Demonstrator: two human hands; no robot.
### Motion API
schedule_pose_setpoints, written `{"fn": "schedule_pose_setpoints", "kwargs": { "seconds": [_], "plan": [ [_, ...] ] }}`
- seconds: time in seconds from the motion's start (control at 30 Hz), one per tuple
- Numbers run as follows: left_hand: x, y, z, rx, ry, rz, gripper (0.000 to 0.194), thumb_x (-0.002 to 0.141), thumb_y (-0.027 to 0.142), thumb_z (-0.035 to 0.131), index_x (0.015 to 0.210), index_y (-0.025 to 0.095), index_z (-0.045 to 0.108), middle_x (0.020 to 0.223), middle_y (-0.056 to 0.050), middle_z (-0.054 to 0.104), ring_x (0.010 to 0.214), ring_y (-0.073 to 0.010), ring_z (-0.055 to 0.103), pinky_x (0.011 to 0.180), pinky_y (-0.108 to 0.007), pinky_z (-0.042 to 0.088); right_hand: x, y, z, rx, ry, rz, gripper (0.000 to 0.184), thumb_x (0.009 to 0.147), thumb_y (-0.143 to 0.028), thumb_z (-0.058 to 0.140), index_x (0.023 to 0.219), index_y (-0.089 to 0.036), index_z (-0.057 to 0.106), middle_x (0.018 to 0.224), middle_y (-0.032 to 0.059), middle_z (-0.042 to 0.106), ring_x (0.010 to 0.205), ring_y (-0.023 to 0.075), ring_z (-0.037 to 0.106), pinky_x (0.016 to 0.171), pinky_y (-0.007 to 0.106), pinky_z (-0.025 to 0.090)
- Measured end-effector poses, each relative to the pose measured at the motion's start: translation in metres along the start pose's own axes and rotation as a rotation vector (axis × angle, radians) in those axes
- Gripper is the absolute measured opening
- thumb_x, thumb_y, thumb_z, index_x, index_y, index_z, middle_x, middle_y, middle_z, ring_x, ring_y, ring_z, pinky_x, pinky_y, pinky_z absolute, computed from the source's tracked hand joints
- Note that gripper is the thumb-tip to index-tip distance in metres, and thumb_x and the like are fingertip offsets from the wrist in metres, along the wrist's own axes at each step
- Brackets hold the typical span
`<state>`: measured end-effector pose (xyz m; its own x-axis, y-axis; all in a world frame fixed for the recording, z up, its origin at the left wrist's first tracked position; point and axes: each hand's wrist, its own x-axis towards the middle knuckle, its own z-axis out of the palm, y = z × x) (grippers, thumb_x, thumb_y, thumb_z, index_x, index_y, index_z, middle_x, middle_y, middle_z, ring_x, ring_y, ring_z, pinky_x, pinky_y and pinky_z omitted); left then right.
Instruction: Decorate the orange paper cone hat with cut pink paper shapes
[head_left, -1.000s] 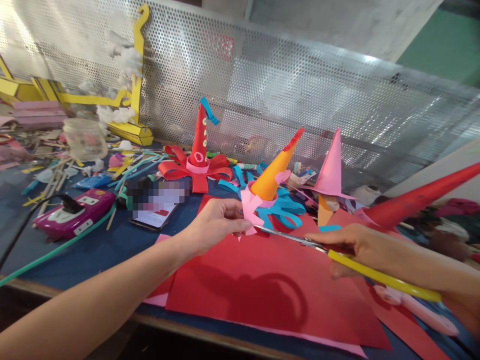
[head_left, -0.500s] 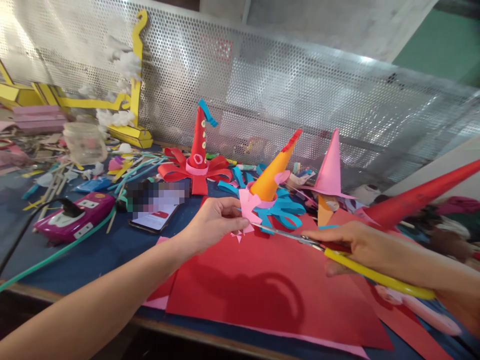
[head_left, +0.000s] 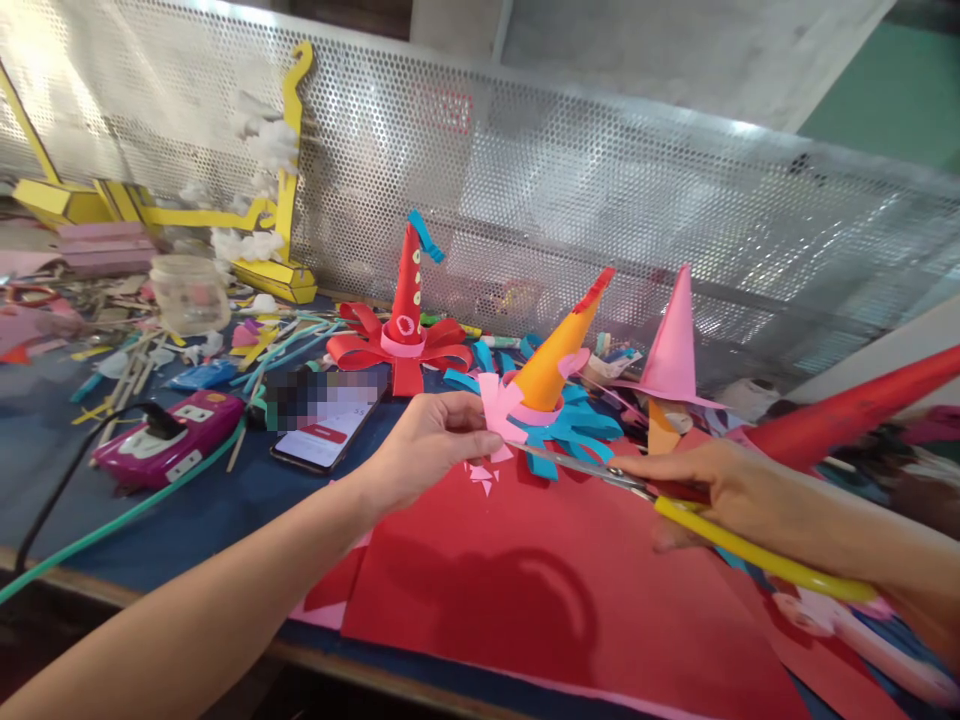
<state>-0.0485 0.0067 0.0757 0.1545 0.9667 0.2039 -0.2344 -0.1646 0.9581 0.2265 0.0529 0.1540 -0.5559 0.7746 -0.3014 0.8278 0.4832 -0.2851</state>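
Note:
My left hand (head_left: 442,440) pinches a small piece of pink paper (head_left: 501,402) between thumb and fingers. My right hand (head_left: 712,495) is closed round scissors (head_left: 739,545) with a yellow handle, their blades pointing left and reaching the lower edge of the pink piece. Below lie small pink scraps (head_left: 484,478) on a large red sheet (head_left: 585,590). Just behind the pink piece stands an orange paper cone (head_left: 551,365) with a red tip and a pink band, amid looped blue paper strips (head_left: 581,430).
Farther back stand a red cone (head_left: 407,290) on red loops and a pink cone (head_left: 671,345). A red cone (head_left: 862,410) leans at right. At left are a phone (head_left: 322,430), a purple power strip (head_left: 176,435), a clear jar (head_left: 189,295) and scattered craft bits.
The whole view has shifted slightly, with things appearing a little farther right and lower. More pink scraps show below the left hand. Both hands keep their holds.

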Motion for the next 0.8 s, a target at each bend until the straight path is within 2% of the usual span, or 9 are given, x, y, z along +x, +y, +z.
{"fn": "schedule_pose_setpoints", "kwargs": {
  "seconds": [0.13,0.37,0.5,0.6,0.73,0.8],
  "plan": [
    [0.001,0.001,0.000,-0.028,0.027,-0.006,0.011,0.072,0.009,0.066,0.082,0.013,0.067,0.076,-0.001,0.068,0.064,-0.0089,0.058,0.063,-0.021,0.046,0.002,-0.001,-0.002,-0.010,0.001,-0.018,0.060,0.069,-0.046,0.069,0.124,-0.025,0.060,0.066,-0.0030,0.048,0.057,0.0131,0.029,0.052,0.025,0.029],
    [0.001,-0.002,-0.001,-0.110,0.018,-0.026,0.008,0.071,0.009,0.067,0.079,0.013,0.067,0.071,-0.001,0.068,0.061,-0.0082,0.060,0.061,-0.020,0.047,0.007,0.007,0.000,0.024,-0.051,-0.105,0.057,0.072,-0.047,0.069,0.125,-0.028,0.059,0.069,-0.0039,0.041,0.059,0.0120,0.024,0.052,0.024,0.027],
    [0.001,-0.004,-0.001,-0.161,0.012,-0.023,0.007,0.072,0.012,0.069,0.078,0.013,0.066,0.072,-0.001,0.068,0.060,-0.0074,0.060,0.059,-0.019,0.047,0.007,0.014,0.006,0.025,0.021,-0.124,0.060,0.073,-0.047,0.068,0.128,-0.026,0.057,0.068,-0.0048,0.040,0.057,0.0110,0.020,0.052,0.023,0.026],
    [0.001,-0.003,0.000,-0.179,0.037,-0.033,0.008,0.071,0.013,0.070,0.077,0.012,0.065,0.071,-0.002,0.067,0.060,-0.0083,0.061,0.061,-0.020,0.049,0.006,0.017,0.012,0.087,0.019,-0.142,0.059,0.077,-0.042,0.065,0.132,-0.027,0.052,0.069,-0.0053,0.042,0.055,0.0099,0.021,0.049,0.022,0.026],
    [0.000,-0.002,0.003,-0.228,0.052,-0.034,0.013,0.070,0.014,0.072,0.081,0.013,0.065,0.071,-0.001,0.066,0.064,-0.0091,0.061,0.065,-0.022,0.050,0.004,0.015,0.021,0.145,0.045,-0.163,0.055,0.078,-0.037,0.063,0.130,-0.024,0.054,0.069,-0.0037,0.049,0.055,0.0104,0.028,0.049,0.021,0.031],
    [0.000,-0.003,0.003,-0.245,0.053,-0.026,0.014,0.070,0.015,0.072,0.083,0.013,0.066,0.072,-0.001,0.066,0.064,-0.0091,0.061,0.065,-0.022,0.049,0.003,0.012,0.026,0.176,0.138,-0.196,0.053,0.074,-0.036,0.067,0.125,-0.026,0.059,0.068,-0.0031,0.054,0.056,0.0114,0.035,0.049,0.021,0.035]
  ]
}}
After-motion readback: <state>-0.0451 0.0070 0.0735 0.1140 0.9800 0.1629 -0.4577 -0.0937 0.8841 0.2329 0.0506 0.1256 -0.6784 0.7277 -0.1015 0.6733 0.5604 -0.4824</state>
